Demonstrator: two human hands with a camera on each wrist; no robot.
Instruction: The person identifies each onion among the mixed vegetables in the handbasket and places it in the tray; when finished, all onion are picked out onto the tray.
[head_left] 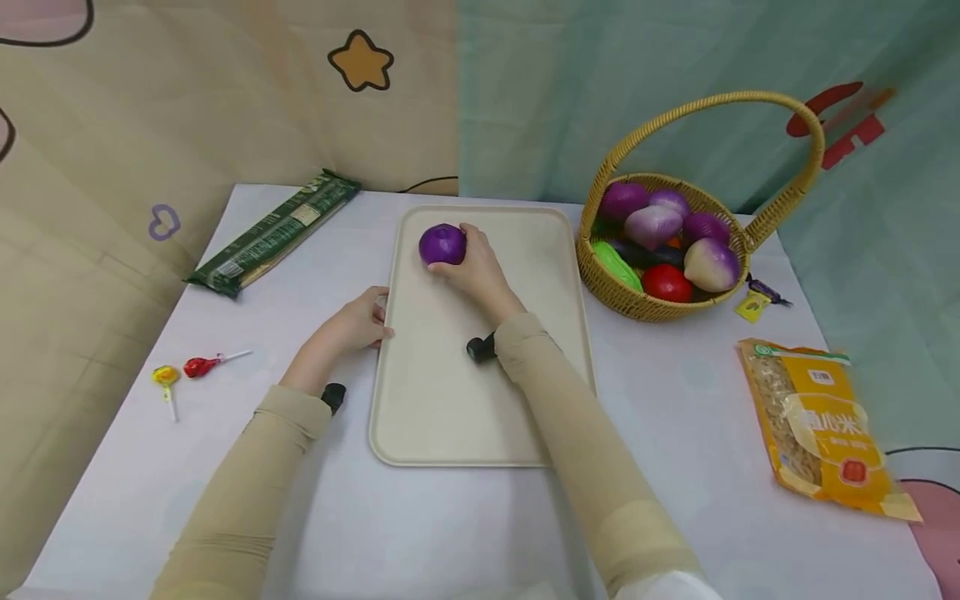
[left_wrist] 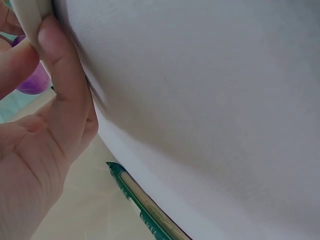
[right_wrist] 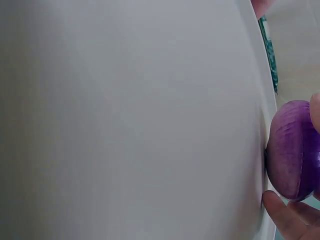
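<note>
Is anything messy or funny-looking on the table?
Nothing is spilled or broken. The tray lies flat, the basket stands upright, and the right hand holds a purple onion on the tray. Two lollipops lie loose at the left.

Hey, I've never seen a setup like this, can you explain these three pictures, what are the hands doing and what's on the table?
A person wears three cameras. The head view looks down on a white table. The right hand holds a round purple onion on a beige rectangular tray; the left hand grips the tray's left edge. The two wrist views show those grips close up. Also there: a woven basket of vegetables, a green packet, two lollipops and a yellow bag.
</note>
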